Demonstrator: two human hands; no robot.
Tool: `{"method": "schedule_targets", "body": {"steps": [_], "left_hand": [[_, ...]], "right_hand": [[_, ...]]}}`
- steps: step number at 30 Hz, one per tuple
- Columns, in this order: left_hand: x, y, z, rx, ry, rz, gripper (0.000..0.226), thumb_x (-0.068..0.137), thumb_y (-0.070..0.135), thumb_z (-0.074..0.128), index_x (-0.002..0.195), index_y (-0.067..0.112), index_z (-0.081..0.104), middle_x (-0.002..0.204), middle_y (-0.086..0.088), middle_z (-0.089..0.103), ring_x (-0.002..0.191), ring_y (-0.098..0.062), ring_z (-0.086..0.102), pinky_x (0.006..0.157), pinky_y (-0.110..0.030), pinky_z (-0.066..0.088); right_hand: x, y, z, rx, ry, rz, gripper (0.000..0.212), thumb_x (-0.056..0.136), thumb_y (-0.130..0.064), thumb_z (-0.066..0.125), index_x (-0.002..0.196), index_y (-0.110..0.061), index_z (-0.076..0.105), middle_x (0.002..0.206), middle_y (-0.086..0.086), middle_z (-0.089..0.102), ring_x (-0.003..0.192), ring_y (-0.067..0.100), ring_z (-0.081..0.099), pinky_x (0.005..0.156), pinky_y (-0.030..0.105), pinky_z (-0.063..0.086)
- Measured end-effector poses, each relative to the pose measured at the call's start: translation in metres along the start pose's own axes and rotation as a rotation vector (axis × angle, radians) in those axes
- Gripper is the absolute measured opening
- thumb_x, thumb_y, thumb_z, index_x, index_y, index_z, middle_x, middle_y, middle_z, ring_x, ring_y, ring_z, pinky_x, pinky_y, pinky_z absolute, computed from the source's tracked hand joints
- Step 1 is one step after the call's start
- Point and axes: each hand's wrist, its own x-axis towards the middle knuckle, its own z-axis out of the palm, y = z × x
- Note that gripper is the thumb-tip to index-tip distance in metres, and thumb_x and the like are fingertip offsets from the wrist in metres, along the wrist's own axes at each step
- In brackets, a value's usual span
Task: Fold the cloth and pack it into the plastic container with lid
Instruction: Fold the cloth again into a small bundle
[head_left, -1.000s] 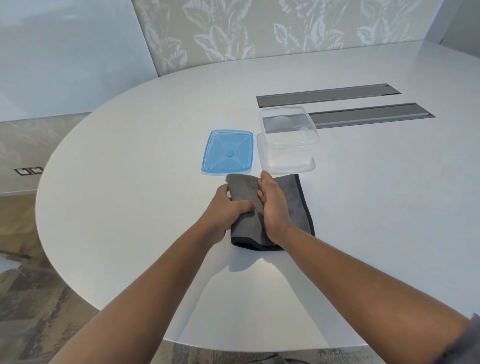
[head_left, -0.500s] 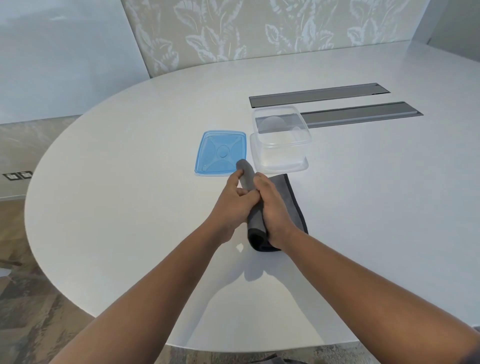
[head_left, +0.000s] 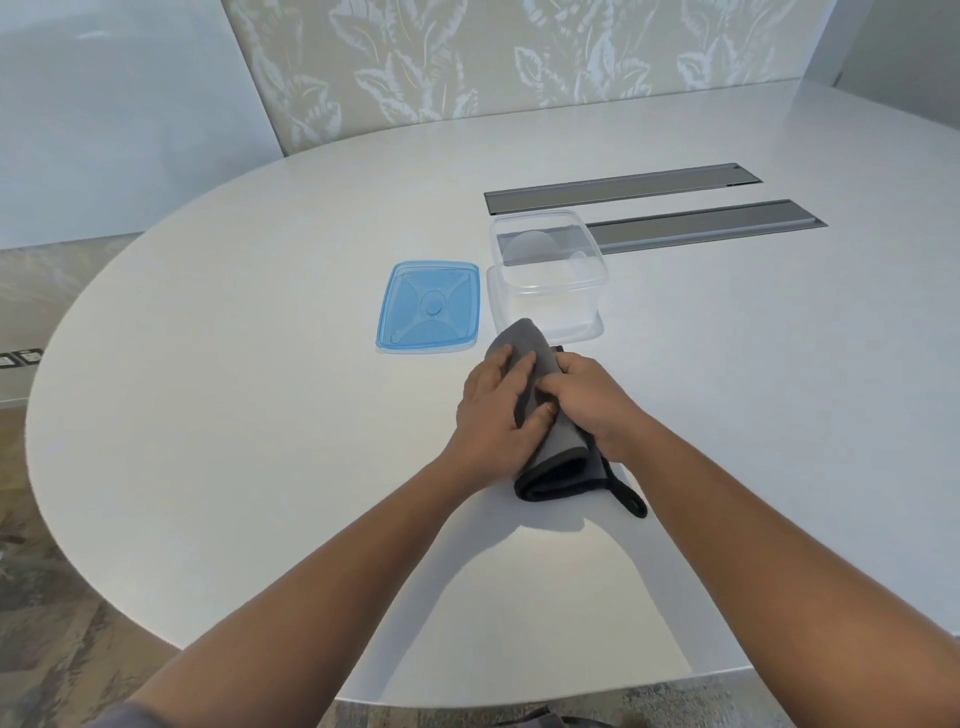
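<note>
With both hands, left hand (head_left: 498, 410) and right hand (head_left: 589, 402), gripping the rolled cloth (head_left: 553, 457), I should keep it tight and compact to fit the container (head_left: 548, 275).

Both forearms are bare to the hands, with no watch or rings showing; a grey sleeve (head_left: 124, 714) edge covers the left upper arm.

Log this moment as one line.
grey rolled cloth on table | left hand, right hand both gripping | clear plastic container open | blue lid beside
</note>
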Motion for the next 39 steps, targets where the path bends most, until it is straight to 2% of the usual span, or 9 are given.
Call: {"method": "schedule_targets", "body": {"steps": [4, 11, 17, 19, 23, 28, 33, 35, 39], "left_hand": [[0.007, 0.002, 0.014, 0.214, -0.091, 0.089, 0.081, 0.098, 0.069, 0.035, 0.165, 0.036, 0.004, 0.174, 0.006, -0.009, 0.158, -0.019, -0.018, 0.126, -0.045, -0.002], [0.015, 0.004, 0.022, 0.300, -0.183, 0.046, 0.093, 0.089, 0.085, 0.031, 0.162, 0.041, -0.006, 0.174, 0.008, -0.007, 0.158, -0.021, -0.017, 0.126, -0.049, -0.006], [0.014, 0.003, 0.025, 0.307, -0.226, 0.028, 0.094, 0.086, 0.085, 0.034, 0.162, 0.043, -0.001, 0.173, 0.007, -0.009, 0.158, -0.022, -0.020, 0.125, -0.052, -0.006], [0.015, 0.003, 0.024, 0.323, -0.223, 0.032, 0.094, 0.083, 0.087, 0.030, 0.162, 0.044, 0.001, 0.173, 0.006, -0.010, 0.157, -0.023, -0.022, 0.126, -0.055, -0.005], [0.016, 0.004, 0.028, 0.370, -0.220, 0.011, 0.090, 0.092, 0.069, 0.045, 0.164, 0.035, 0.001, 0.173, 0.005, -0.015, 0.157, -0.024, -0.024, 0.126, -0.056, 0.002], [0.022, -0.005, 0.031, 0.365, -0.209, 0.021, 0.074, 0.103, 0.044, 0.039, 0.164, 0.031, 0.000, 0.172, 0.006, -0.016, 0.157, -0.025, -0.022, 0.127, -0.055, 0.006], [0.026, -0.006, 0.025, 0.362, -0.177, 0.012, 0.076, 0.102, 0.046, 0.040, 0.164, 0.033, -0.002, 0.173, 0.003, -0.012, 0.159, -0.025, -0.007, 0.123, -0.054, 0.017], [0.032, -0.007, 0.019, 0.419, -0.162, 0.029, 0.080, 0.100, 0.051, 0.041, 0.163, 0.036, -0.006, 0.172, 0.004, -0.015, 0.156, -0.026, 0.001, 0.117, -0.053, 0.025], [0.042, -0.011, 0.015, 0.572, -0.124, 0.084, 0.080, 0.097, 0.056, 0.036, 0.163, 0.036, -0.006, 0.173, 0.008, -0.004, 0.146, -0.034, 0.017, 0.111, -0.050, 0.025]], "right_hand": [[0.004, 0.010, -0.010, 0.102, 0.017, 0.041, 0.031, 0.102, -0.017, 0.048, 0.129, -0.020, 0.062, 0.117, 0.008, 0.072, 0.107, 0.028, 0.070, 0.093, 0.047, 0.060], [0.005, 0.016, -0.019, 0.322, 0.057, 0.099, 0.030, 0.098, -0.012, 0.059, 0.127, -0.020, 0.061, 0.119, 0.016, 0.070, 0.101, 0.031, 0.072, 0.075, 0.041, 0.063], [-0.011, 0.000, -0.013, -0.380, 0.286, -0.160, 0.047, 0.097, -0.021, 0.056, 0.143, -0.025, 0.050, 0.136, -0.002, 0.059, 0.118, 0.021, 0.060, 0.098, 0.039, 0.051], [-0.015, -0.009, -0.009, -0.423, 0.343, -0.247, 0.047, 0.095, -0.016, 0.055, 0.142, -0.025, 0.052, 0.142, -0.005, 0.056, 0.123, 0.021, 0.058, 0.100, 0.037, 0.048], [-0.018, -0.007, 0.008, -0.231, 0.209, -0.195, 0.037, 0.091, -0.015, 0.050, 0.124, -0.025, 0.063, 0.114, -0.011, 0.063, 0.112, 0.017, 0.061, 0.102, 0.042, 0.050], [-0.020, 0.020, 0.022, -0.387, 0.269, -0.341, 0.028, 0.083, -0.024, 0.046, 0.103, -0.025, 0.066, 0.104, -0.009, 0.070, 0.097, 0.013, 0.062, 0.089, 0.042, 0.052], [-0.017, 0.029, 0.019, -0.418, 0.226, -0.367, 0.036, 0.097, -0.036, 0.039, 0.125, -0.025, 0.058, 0.133, -0.006, 0.063, 0.122, 0.016, 0.057, 0.105, 0.045, 0.047], [-0.017, 0.034, 0.019, -0.579, 0.191, -0.356, 0.061, 0.099, -0.043, 0.029, 0.156, -0.023, 0.037, 0.165, -0.002, 0.035, 0.151, 0.017, 0.032, 0.122, 0.042, 0.029], [-0.013, 0.041, 0.018, -0.755, 0.187, -0.337, 0.065, 0.105, -0.045, 0.021, 0.164, -0.020, 0.011, 0.173, -0.002, 0.009, 0.158, 0.020, 0.010, 0.127, 0.044, 0.009]]}}
